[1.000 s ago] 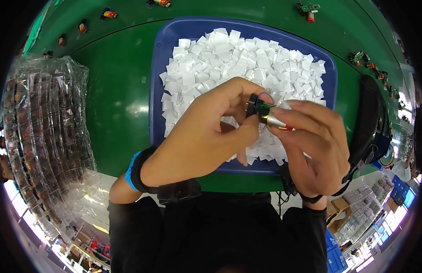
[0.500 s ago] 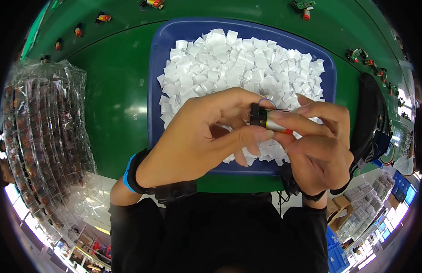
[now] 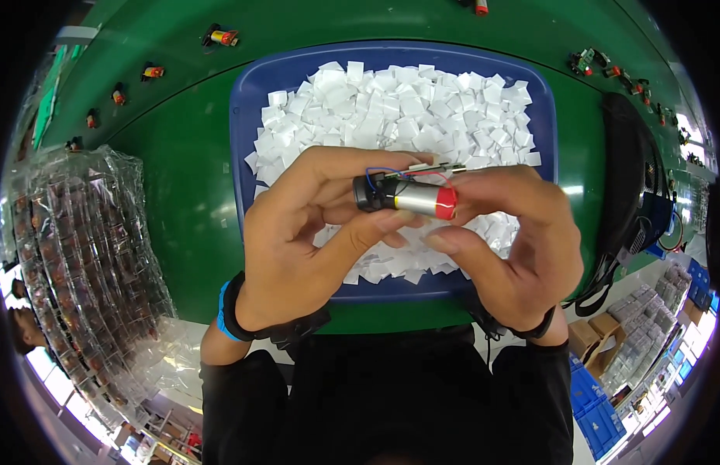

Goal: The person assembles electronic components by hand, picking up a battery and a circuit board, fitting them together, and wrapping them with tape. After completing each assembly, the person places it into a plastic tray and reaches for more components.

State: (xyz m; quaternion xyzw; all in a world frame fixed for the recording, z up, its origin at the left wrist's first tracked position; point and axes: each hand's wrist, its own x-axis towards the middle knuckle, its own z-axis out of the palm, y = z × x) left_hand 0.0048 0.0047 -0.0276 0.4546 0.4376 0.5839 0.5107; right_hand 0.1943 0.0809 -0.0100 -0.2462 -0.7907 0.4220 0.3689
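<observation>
Two hands meet over a blue tray heaped with white paper squares. Between them lies a small motor, silver with a black end, red cap and thin wires. The left hand pinches its black end between thumb and fingers; the right hand grips the red end. Plastic-wrapped packs lie at left on the green table, with more motors along its far edge.

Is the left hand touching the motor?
Touching. The head view shows the left hand with thumb and fingertips pressed against the motor, no gap visible.
</observation>
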